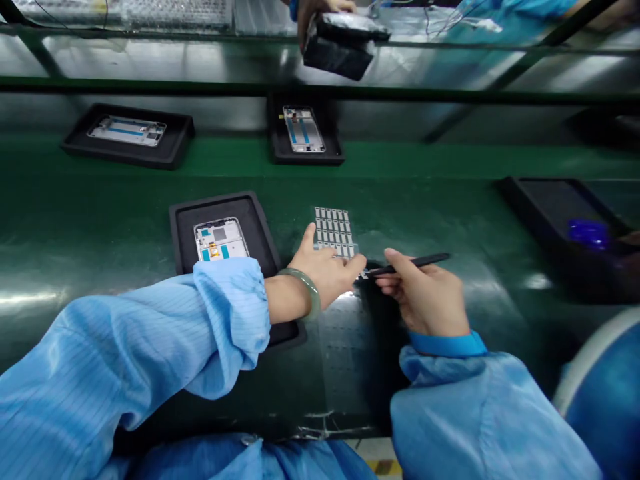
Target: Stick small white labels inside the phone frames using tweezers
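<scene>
Pinning sheet at twelve o'clock under left hand, fingers apart, and clamping tool in right hand, reaching sheet's five-o'clock edge, best kept low and light to avoid creasing, with phone in tray at nine o'clock.

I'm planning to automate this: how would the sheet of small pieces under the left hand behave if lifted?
The sheet is probably floppy, since it looks thin and lies flat. It is likely light too, and might slide on the glossy table without the left hand on it.
</scene>
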A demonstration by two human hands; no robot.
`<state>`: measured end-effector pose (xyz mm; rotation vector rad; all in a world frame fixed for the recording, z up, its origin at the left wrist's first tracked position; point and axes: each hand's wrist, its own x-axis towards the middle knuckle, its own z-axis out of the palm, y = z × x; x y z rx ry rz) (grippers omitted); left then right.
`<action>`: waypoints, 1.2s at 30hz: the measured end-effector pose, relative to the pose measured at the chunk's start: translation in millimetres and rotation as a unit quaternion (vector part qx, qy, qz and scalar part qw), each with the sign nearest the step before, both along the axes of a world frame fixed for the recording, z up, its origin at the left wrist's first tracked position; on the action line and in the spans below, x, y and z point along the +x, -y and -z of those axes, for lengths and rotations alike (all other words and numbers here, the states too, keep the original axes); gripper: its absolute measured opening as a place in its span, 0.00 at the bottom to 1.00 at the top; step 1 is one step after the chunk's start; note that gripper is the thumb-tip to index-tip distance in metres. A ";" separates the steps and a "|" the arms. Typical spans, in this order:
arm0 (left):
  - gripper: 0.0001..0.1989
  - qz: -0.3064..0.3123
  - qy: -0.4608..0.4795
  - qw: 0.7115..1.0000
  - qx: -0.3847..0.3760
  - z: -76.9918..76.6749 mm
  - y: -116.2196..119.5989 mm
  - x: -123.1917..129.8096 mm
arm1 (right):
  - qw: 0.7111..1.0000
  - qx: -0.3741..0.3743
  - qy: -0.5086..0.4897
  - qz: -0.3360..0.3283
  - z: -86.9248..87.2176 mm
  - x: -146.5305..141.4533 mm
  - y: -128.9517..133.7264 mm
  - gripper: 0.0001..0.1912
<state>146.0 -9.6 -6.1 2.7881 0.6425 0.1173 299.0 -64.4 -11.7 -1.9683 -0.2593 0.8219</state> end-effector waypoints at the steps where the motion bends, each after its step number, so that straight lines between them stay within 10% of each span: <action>1: 0.21 0.000 0.002 1.000 -0.003 0.0 -0.2 0.0 | 1.000 -0.004 -0.010 0.000 -0.8 0.6 0.2 0.08; 11: 0.34 -0.035 0.013 0.999 -0.018 -11.6 -7.1 -2.3 | 0.989 0.088 -0.109 0.038 -29.3 0.5 -0.7 0.11; 18: 0.23 0.010 -0.047 0.999 0.016 -55.1 -3.4 -95.5 | 0.964 0.181 -0.188 -0.041 -47.3 -23.9 3.8 0.11; 25: 0.45 0.062 0.049 0.996 0.043 -9.6 24.7 -181.1 | 0.936 0.205 -0.239 -0.156 -40.8 -62.4 -14.0 0.22; 36: 0.37 0.092 0.084 0.992 -0.002 11.8 43.3 -173.6 | 0.932 0.199 -0.214 -0.214 -24.4 -95.8 -43.2 0.23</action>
